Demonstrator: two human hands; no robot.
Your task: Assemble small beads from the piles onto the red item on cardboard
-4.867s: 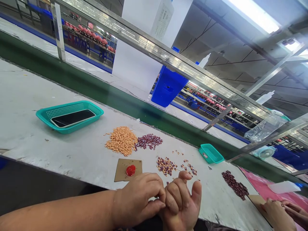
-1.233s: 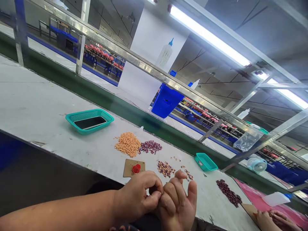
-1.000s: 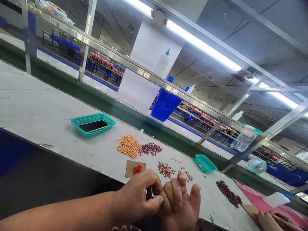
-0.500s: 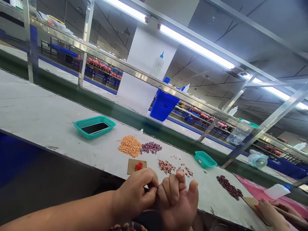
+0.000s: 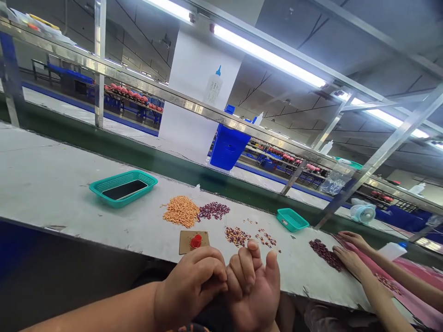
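My left hand [image 5: 190, 286] and my right hand [image 5: 254, 288] are pressed together at the near edge of the grey table [image 5: 51, 175]. The left hand's fingers are curled in a pinch against the right hand's bent fingers. The right hand is palm up with the thumb raised. Whatever sits between them is hidden. Just beyond the hands lie a cardboard square [image 5: 187, 243] with a red cap [image 5: 196, 240], a mixed scatter of small pieces [image 5: 236, 235], an orange pile [image 5: 181, 211] and a dark purple pile [image 5: 214, 210].
A teal basket [image 5: 100, 185] holding a phone [image 5: 124, 189] sits at the left. A small teal basket [image 5: 292, 219] and a dark pile [image 5: 323, 253] lie to the right, where another person's hands [image 5: 349, 258] reach. A green conveyor [image 5: 138, 152], a blue crate [image 5: 228, 146] and a shelf bottle [image 5: 213, 87] stand behind.
The view has tilted up and shifted. My hands stay joined, the left fingers working at the right hand. The other person's hands have reached out to the dark pile.
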